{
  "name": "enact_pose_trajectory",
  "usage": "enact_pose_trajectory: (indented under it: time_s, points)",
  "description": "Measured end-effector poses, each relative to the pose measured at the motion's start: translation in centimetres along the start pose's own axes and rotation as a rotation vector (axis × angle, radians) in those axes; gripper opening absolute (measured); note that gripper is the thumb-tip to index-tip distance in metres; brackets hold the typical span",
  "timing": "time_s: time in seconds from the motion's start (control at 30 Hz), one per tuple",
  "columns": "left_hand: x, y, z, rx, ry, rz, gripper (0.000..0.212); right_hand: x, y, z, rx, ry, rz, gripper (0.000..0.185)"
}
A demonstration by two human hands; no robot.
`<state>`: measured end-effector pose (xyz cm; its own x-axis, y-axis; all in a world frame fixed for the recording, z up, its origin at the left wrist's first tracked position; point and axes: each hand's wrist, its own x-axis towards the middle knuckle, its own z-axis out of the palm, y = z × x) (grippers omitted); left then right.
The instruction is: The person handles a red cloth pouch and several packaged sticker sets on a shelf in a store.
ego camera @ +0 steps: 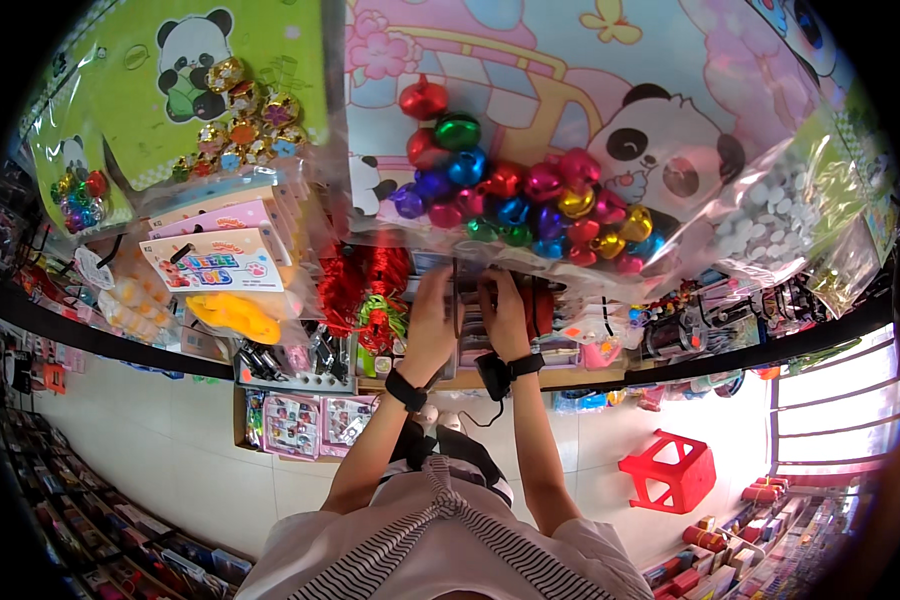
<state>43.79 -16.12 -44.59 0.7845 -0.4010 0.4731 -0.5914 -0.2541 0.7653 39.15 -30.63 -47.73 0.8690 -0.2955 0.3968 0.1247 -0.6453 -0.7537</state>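
Note:
My left hand [429,330] reaches up beneath a hanging clear bag of coloured jingle bells [506,199]. Its fingertips lie beside a thin dark display hook [456,300]. To its right is my right hand [505,319], with bent fingers over a row of flat packs [474,319] in a box. The bag's lower edge and shadow obscure the fingertips, so whether either hand grips something is unclear. Red cord bundles [385,274] hang just left of my left hand. A black strap circles each wrist.
Squeeze-toy packets [214,262] hang at left, and a bag of grey-white discs [772,217] at right. A dark shelf rail [690,364] curves across. Below are an open carton of boxed trinkets [292,427] and a red plastic stool [671,472]. Stocked shelves [120,517] stand at lower left.

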Motion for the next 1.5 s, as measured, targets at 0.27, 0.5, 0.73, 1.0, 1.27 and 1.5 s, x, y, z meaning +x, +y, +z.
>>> enact_pose_trajectory:
  time_s: [0.27, 0.5, 0.73, 1.0, 1.27, 1.5]
  points:
    - [0.7, -1.2, -0.9, -0.021, 0.06, -0.149, 0.073, 1.1, -0.6, 1.5, -0.02, 0.27, 0.128, 0.02]
    - [2.2, -1.7, -0.9, -0.02, 0.052, -0.16, 0.067, 3.1, -2.7, -0.2, -0.172, 0.316, -0.028, 0.01]
    - [1.0, -0.2, -0.5, -0.017, 0.114, -0.216, 0.067, 3.3, -0.2, 0.6, -0.255, 0.397, -0.057, 0.009]
    - [-2.5, 2.2, -1.9, -0.046, -0.021, -0.134, 0.063, 0.6, -1.9, 0.2, 0.04, 0.222, 0.178, 0.02]
    - [-11.7, 3.2, -10.9, 0.008, 0.109, -0.352, 0.024, -6.8, -6.7, 0.1, 0.023, 0.109, 0.128, 0.011]
    - [-5.9, 5.6, -11.7, 0.144, 0.254, -0.403, 0.034, -4.3, -12.7, 1.7, 0.24, -0.09, 0.028, 0.029]
